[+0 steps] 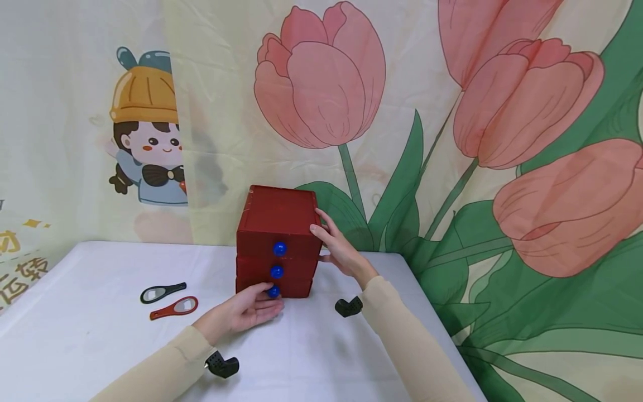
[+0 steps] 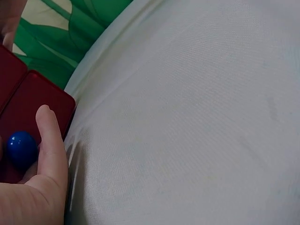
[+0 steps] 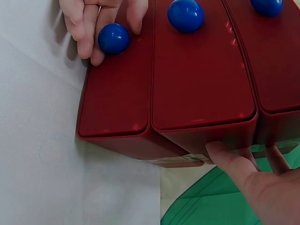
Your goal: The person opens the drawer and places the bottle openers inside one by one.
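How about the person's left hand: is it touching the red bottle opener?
Apart. The head view shows white tablecloth between the left hand and the red bottle opener; the hand is at the bottom blue knob.

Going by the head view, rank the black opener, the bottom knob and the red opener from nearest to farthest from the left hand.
1. Bottom knob: between the thumb and fingers of the left hand.
2. Red opener: on the table, left of the hand.
3. Black opener: also left, behind the red one.

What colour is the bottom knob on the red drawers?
Shiny blue. The bottom knob shows best in the right wrist view.
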`<control>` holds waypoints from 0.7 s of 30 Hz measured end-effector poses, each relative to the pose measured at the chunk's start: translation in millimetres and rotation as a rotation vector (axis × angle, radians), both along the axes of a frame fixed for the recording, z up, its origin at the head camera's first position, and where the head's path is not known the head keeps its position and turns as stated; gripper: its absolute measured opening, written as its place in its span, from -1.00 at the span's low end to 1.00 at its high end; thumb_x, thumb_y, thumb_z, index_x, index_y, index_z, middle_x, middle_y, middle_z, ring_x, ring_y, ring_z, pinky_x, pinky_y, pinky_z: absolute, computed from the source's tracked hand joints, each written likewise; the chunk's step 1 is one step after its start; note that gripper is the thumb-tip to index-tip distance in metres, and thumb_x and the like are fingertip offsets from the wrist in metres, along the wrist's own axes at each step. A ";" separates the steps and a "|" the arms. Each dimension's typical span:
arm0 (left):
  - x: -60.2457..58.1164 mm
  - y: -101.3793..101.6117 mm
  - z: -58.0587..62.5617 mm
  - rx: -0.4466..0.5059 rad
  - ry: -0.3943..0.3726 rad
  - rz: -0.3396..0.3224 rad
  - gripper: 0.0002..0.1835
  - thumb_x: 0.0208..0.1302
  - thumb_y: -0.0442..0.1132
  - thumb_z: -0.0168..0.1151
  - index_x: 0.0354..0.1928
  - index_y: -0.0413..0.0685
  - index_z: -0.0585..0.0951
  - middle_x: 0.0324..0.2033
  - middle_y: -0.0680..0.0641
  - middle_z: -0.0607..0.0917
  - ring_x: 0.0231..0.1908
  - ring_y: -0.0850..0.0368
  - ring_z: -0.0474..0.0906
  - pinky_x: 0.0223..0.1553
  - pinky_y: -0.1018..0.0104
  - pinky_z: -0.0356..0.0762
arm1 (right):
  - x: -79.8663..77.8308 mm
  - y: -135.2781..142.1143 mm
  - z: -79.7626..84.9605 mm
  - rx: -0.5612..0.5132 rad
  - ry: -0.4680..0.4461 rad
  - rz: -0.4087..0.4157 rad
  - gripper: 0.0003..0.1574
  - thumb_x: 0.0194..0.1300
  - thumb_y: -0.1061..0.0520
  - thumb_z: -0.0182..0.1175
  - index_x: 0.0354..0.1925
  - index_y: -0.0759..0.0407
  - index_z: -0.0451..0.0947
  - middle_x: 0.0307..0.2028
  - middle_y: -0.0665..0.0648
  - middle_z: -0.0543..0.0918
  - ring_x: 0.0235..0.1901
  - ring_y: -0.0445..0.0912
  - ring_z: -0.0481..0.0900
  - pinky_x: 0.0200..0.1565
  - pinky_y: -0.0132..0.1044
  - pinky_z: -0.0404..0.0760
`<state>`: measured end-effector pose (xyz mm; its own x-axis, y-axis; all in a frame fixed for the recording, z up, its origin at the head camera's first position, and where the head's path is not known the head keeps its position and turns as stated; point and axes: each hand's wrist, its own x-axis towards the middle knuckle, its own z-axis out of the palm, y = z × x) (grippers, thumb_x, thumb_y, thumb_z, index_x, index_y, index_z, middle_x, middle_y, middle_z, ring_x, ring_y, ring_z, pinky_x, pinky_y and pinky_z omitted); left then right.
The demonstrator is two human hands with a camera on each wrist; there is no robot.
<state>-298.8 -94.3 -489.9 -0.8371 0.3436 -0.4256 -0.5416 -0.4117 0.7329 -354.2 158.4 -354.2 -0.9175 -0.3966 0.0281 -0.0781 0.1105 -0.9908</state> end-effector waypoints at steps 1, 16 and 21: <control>-0.3 0.1 0.0 0.002 0.000 -0.003 -0.41 0.63 -0.07 0.15 0.35 -0.50 0.39 0.15 -0.44 0.67 0.09 -0.21 0.73 0.28 -0.02 0.62 | 0.4 0.0 0.1 -0.001 0.001 0.001 -0.06 0.57 -0.28 0.14 0.68 -0.47 -0.10 0.57 0.12 0.16 0.52 0.21 0.26 0.32 0.44 0.48; 1.3 1.7 -1.8 -0.053 0.039 -0.024 -0.44 0.65 -0.09 0.12 0.37 -0.47 0.43 0.02 -0.34 0.77 0.04 -0.18 0.78 0.22 0.03 0.68 | 1.0 0.8 -0.2 0.008 0.011 0.001 -0.07 0.59 -0.28 0.12 0.69 -0.47 -0.12 0.56 0.13 0.16 0.53 0.21 0.24 0.32 0.45 0.47; 1.9 2.2 -2.3 -0.064 0.046 -0.012 -0.44 0.65 -0.09 0.11 0.36 -0.48 0.42 0.01 -0.35 0.77 0.03 -0.18 0.79 0.20 0.02 0.69 | 0.6 0.9 -0.5 0.006 0.006 0.000 -0.06 0.59 -0.28 0.12 0.69 -0.46 -0.12 0.56 0.12 0.15 0.54 0.20 0.22 0.32 0.45 0.46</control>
